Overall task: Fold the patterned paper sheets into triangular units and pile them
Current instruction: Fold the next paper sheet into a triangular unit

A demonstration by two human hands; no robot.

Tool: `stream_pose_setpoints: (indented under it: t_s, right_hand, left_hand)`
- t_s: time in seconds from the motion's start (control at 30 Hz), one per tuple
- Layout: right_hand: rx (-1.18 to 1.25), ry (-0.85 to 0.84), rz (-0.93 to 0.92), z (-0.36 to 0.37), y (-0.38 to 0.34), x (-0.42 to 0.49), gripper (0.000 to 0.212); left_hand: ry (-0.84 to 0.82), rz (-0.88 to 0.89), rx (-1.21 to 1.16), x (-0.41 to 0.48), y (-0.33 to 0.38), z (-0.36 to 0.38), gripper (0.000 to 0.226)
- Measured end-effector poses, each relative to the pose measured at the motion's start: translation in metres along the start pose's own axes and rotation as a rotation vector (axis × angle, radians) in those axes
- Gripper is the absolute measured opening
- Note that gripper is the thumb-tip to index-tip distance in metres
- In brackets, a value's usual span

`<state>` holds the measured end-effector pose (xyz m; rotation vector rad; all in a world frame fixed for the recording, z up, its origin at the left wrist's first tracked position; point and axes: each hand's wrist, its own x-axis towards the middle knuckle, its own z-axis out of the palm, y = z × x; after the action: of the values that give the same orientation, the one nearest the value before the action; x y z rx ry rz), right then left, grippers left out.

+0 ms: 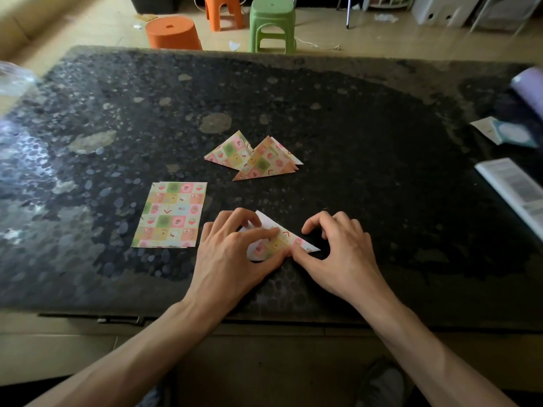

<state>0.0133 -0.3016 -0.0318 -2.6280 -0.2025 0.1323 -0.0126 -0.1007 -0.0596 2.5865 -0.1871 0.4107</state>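
Patterned flat sheets (169, 215): stacked on the dark table (352, 127), left of the half-folded sheet (279, 240).
Left hand (232, 254): fingers bent, pressing that sheet down.
Finished triangles (258, 155): piled just beyond it.
Right hand (340, 254): fingers curled, thumb on its near edge.

Lived-in home room, not a workshop.
Shown by a dark stone table (352, 118), plastic stools (271, 23) and littered tile floor (88, 27) beyond.
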Motion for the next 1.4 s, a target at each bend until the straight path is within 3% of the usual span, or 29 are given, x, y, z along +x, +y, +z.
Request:
stream_pose_setpoints:
  t_s: [0.37, 0.6, 1.13, 1.4]
  right_hand:
    - [-0.011, -0.031, 0.005, 0.001, 0.005, 0.005, 0.035]
    - [-0.05, -0.028, 0.004, 0.005, 0.003, 0.004, 0.046]
    - [-0.03, -0.05, 0.017, 0.002, 0.005, 0.006, 0.045]
    - [-0.041, -0.084, 0.061, -0.001, -0.003, 0.005, 0.047]
  left_hand:
    - [-0.03, 0.041, 0.02, -0.004, -0.007, 0.002, 0.028]
    - [-0.054, 0.017, 0.022, -0.002, -0.007, 0.001, 0.034]
    - [-0.444, 0.125, 0.008, 0.017, -0.036, -0.026, 0.046]
    - [-0.495, 0.147, -0.05, 0.021, -0.048, -0.032, 0.052]
